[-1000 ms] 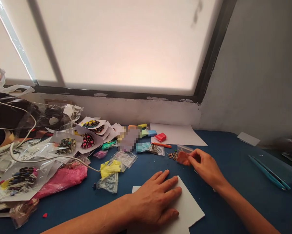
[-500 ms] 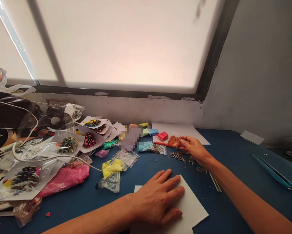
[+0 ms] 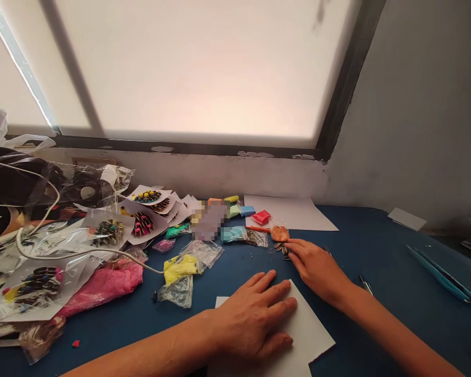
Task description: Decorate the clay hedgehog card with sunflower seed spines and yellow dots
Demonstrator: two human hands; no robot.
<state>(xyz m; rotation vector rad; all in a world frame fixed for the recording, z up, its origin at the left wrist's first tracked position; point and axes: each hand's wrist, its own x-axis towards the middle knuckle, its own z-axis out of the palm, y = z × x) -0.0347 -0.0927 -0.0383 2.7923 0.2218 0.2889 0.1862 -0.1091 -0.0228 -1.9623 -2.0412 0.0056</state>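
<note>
My left hand [image 3: 254,319] lies flat, fingers spread, on white paper [image 3: 314,343] at the near edge of the table. Farther out to the right, my right hand [image 3: 317,269] is lowered over a scatter of striped sunflower seeds [image 3: 281,248], its fingers stretched forward and down. It covers most of the seeds, and its thumb is hidden. Just past its fingertips sits a flattened lump of orange clay [image 3: 280,233], apart from the hand. A pen-like metal tool [image 3: 365,286] lies beside my right forearm.
Packets of coloured clay, among them a red one [image 3: 261,217] and an opened yellow one [image 3: 180,268], lie on the blue table [image 3: 376,246]. Seed-decorated paper cards [image 3: 109,230], plastic bags and a white cable [image 3: 89,254] crowd the left. A turquoise case [image 3: 439,275] lies at right.
My right hand has let go of the orange clay, which now rests on the table. The hand has come back nearer, down over the seeds. My left hand has stayed on the paper.
</note>
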